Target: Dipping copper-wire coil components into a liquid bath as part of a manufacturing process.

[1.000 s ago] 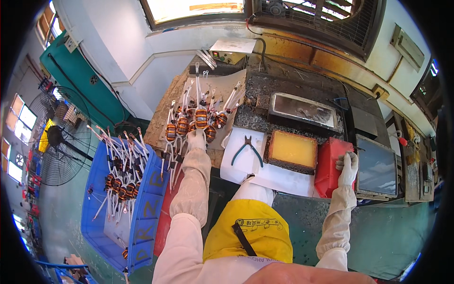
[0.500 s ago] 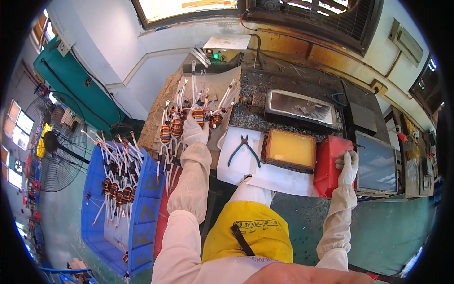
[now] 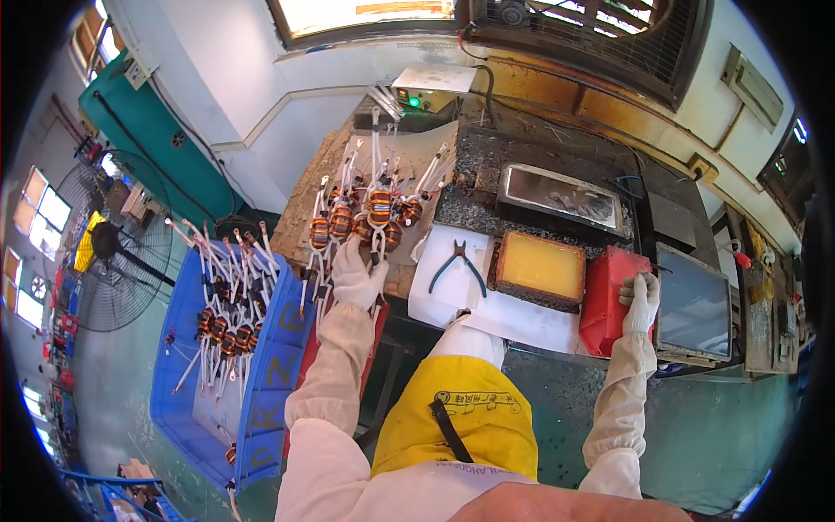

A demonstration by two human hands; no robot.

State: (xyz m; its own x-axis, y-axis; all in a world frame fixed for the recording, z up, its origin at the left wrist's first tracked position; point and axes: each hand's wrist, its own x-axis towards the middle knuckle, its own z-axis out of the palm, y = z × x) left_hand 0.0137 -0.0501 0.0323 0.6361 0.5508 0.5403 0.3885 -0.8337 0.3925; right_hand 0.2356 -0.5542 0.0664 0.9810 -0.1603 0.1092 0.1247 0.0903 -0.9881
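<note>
My left hand (image 3: 357, 271), in a white glove, grips the white leads of a copper wire coil (image 3: 379, 209) among several such coils (image 3: 339, 219) lying on the wooden bench (image 3: 306, 202). My right hand (image 3: 642, 300), also gloved, rests on the top edge of a red box (image 3: 611, 300) at the bench's right side. Between the hands lie blue-handled pliers (image 3: 459, 264) on a white sheet (image 3: 504, 315) and a tray of yellow material (image 3: 539, 268).
A blue crate (image 3: 261, 396) with more coils stands on the floor at my left. A metal tray (image 3: 559, 196), a small box with a green light (image 3: 432, 85) and a screen-like panel (image 3: 692, 304) sit on the bench. A fan (image 3: 113, 252) stands far left.
The view has tilted slightly, so the bench sits lower in the picture. My left hand stays on the coils and my right hand stays on the red box.
</note>
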